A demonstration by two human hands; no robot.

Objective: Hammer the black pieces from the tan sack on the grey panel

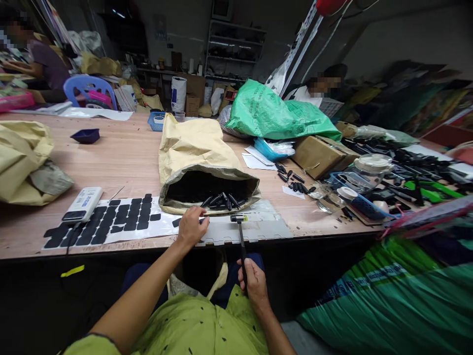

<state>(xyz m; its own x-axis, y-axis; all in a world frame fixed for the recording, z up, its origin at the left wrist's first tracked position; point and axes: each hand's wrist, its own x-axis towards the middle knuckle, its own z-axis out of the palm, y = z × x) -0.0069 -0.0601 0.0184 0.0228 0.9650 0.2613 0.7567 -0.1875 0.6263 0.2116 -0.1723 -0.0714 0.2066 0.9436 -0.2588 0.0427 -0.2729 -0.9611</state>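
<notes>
My right hand (254,283) is closed around the black handle of a small hammer (241,236), near my lap. The hammer's head rests on a grey metal plate (258,228) at the table's front edge. My left hand (192,227) is curled on the same plate, fingers pinched over a small dark piece I cannot make out. Just behind it lies a tan sack (201,158) on its side, its mouth open toward me with several black cylindrical parts (221,201) inside.
A white sheet with several black pads (111,219) and a white power bank (82,204) lie to the left. A cardboard box (320,155), green bags (275,113) and black parts crowd the right. Two other people sit at the back.
</notes>
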